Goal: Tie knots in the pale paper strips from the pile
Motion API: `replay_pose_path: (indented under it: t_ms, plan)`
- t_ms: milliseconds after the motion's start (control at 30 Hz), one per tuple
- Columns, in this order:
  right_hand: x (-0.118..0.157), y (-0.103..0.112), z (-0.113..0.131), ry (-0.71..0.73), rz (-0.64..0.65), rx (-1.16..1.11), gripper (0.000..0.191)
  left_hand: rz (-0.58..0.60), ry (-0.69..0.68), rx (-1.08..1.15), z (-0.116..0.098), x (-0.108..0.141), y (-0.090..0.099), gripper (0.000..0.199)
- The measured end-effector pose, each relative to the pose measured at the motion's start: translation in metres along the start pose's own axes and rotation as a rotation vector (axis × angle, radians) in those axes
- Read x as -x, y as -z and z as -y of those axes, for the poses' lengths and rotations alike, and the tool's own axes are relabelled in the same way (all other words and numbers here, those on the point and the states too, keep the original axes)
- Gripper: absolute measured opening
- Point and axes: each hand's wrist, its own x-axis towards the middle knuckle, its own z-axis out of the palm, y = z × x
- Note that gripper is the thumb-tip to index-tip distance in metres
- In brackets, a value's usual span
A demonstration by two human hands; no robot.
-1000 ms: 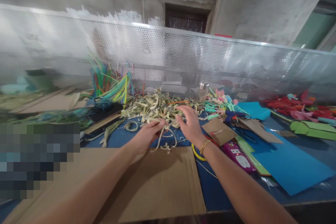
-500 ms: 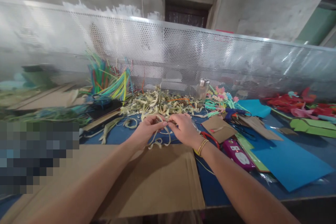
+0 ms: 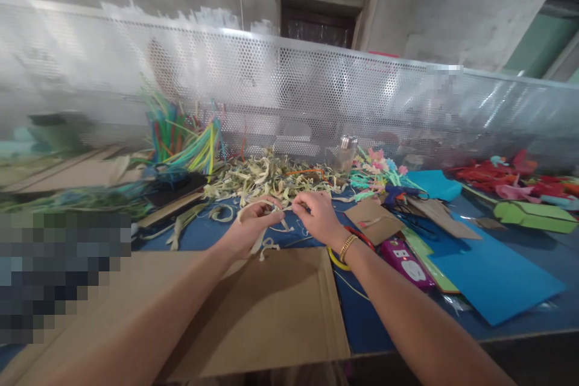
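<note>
The fingers [image 3: 274, 217] of the left hand [image 3: 248, 232] pinch a pale strip [image 3: 248, 207], which loops back over that hand; the right hand [image 3: 320, 218], thumb against forefinger, grips the same strip just beside them. A curled pale end [image 3: 270, 244] hangs below the left fingers, near the edge of a cardboard sheet [image 3: 280, 307] lying nearer the body. Just beyond the fingers, a heap of similar strips [image 3: 265, 176] spreads over the blue tabletop [image 3: 364, 329]. Right of the fingers come a yellow ring [image 3: 338, 260], partly behind the wrist, a brown piece [image 3: 374, 221] and a purple power strip [image 3: 404, 262]; farther right lies a blue sheet [image 3: 497, 277]. Beyond and to their left stand colored stems [image 3: 181, 142]; beyond everything, a perforated metal panel [image 3: 316, 84].
</note>
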Motion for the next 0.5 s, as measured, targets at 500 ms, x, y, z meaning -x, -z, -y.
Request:
replay_pose_path:
  t_ms: [500]
  plan:
    - [0.0028,0.0015,0.0015,0.013,-0.09,0.084,0.011,-0.042,0.092,-0.037,-0.0019,-0.0034,0.002,0.029]
